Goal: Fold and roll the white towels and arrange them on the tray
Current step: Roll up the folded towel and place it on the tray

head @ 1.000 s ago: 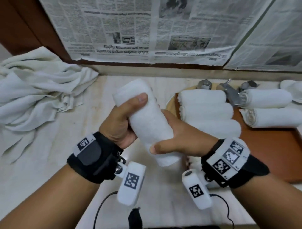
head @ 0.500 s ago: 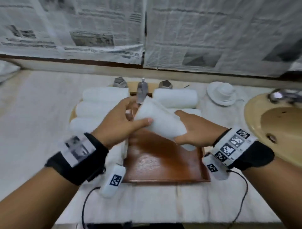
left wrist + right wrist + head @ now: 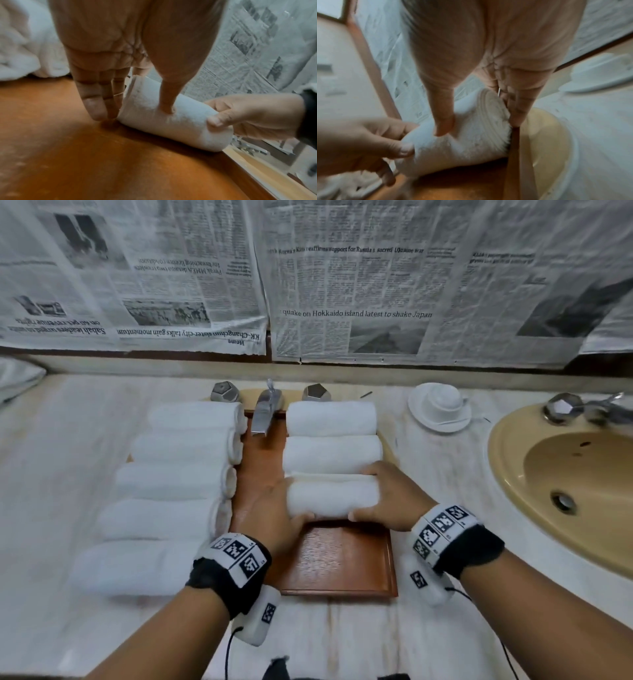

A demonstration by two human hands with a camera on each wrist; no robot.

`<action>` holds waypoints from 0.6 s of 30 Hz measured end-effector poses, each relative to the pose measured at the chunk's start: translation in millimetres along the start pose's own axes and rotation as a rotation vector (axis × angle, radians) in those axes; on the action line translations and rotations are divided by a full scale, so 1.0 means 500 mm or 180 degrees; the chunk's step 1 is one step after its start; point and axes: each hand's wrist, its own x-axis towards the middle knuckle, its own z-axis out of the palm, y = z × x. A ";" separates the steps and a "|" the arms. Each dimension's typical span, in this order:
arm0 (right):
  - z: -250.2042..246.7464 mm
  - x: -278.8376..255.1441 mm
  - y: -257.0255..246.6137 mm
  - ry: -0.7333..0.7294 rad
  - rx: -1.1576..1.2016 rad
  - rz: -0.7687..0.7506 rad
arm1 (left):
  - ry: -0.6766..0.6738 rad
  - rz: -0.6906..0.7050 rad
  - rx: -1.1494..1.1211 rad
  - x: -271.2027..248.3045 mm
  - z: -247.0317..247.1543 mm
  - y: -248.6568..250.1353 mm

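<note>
Presently: one rolled white towel (image 3: 331,497) on the brown tray (image 3: 337,563), third in the right-hand column, left hand (image 3: 274,517) and right hand (image 3: 394,498) each clasping an end, thumbs on its near side.

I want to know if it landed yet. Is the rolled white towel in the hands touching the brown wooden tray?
Touching. The left wrist view shows the rolled white towel lying on the brown wooden tray with no gap beneath.
</note>
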 end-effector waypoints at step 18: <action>0.029 -0.005 0.011 0.0743 0.0859 0.0895 | 0.0048 -0.0671 -0.0726 0.052 0.004 -0.013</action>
